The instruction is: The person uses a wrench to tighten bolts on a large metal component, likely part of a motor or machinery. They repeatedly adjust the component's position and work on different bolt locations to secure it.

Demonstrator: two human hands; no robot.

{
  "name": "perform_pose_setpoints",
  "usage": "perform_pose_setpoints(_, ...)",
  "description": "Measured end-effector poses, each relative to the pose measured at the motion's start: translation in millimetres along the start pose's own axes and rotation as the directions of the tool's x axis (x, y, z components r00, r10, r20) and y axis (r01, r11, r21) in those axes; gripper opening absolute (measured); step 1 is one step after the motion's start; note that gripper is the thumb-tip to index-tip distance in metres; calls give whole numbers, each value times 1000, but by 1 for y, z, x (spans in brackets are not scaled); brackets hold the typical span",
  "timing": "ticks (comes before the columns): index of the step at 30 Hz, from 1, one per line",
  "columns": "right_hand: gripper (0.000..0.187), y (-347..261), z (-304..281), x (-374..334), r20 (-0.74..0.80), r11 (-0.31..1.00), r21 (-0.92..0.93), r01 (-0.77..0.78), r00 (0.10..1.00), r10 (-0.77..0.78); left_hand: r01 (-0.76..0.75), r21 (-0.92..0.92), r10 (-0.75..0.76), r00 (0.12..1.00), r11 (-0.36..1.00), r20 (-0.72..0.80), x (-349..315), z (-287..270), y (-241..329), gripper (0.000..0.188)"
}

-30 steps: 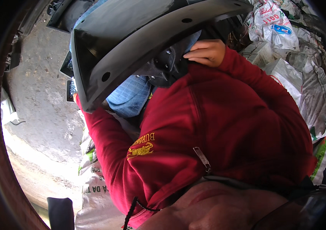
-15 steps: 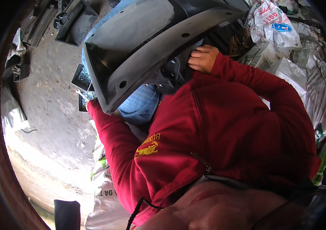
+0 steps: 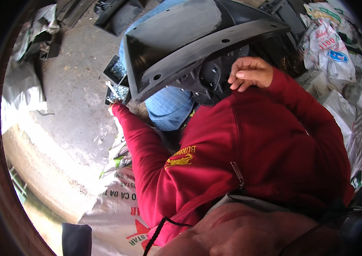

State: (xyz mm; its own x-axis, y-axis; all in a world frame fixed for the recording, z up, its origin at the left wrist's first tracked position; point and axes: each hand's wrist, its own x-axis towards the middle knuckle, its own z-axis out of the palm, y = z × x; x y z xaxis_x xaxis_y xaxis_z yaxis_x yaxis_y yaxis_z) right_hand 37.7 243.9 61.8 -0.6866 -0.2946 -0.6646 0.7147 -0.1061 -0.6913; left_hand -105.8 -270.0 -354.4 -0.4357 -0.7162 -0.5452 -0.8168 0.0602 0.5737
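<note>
A large black moulded part (image 3: 189,47), like a curved trough with holes along its rim, lies across my lap over blue jeans (image 3: 168,106). Its underside carries a round black fitting (image 3: 210,72) with small bolts. Just right of that fitting, my right hand (image 3: 252,73) is raised with loosely bent fingers apart; nothing shows in it. My left hand (image 3: 114,105) reaches down to a small black box of metal fasteners (image 3: 123,94). A silver wrench (image 3: 112,88) sticks out from its fingers over the box; the fingertips are partly hidden.
A second black box of fasteners (image 3: 116,69) stands against the first. More black parts (image 3: 119,17) lie on the concrete floor (image 3: 74,68) at upper left. White printed sacks (image 3: 328,47) pile up on the right, and another sack (image 3: 108,205) lies at lower left.
My right hand has come away from the black part and its fingers have loosened. The left hand stays at the fastener box with the wrench slightly turned. The whole view has shifted.
</note>
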Motion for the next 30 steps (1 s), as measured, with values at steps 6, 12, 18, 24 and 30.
perform_pose_setpoints(6,25,4,47,57,383,897,377,-231,921,76,-15,-840,243,960,542,140,-78,-54,53,26)
perform_pose_setpoints(12,38,1,72,80,507,854,401,-332,857,96,-317,-746,721,624,585,300,-331,-152,140,14)
perform_pose_setpoints(18,29,14,85,80,430,732,590,-340,900,73,-958,-265,941,11,106,338,-462,-132,147,25)
perform_pose_setpoints(24,26,8,76,75,473,763,589,-267,879,-58,-978,-209,949,-72,-7,306,-470,-128,156,21)
perform_pose_setpoints(30,18,-9,68,53,135,776,-232,587,809,-571,-992,-56,993,111,112,34,-431,-142,181,15)
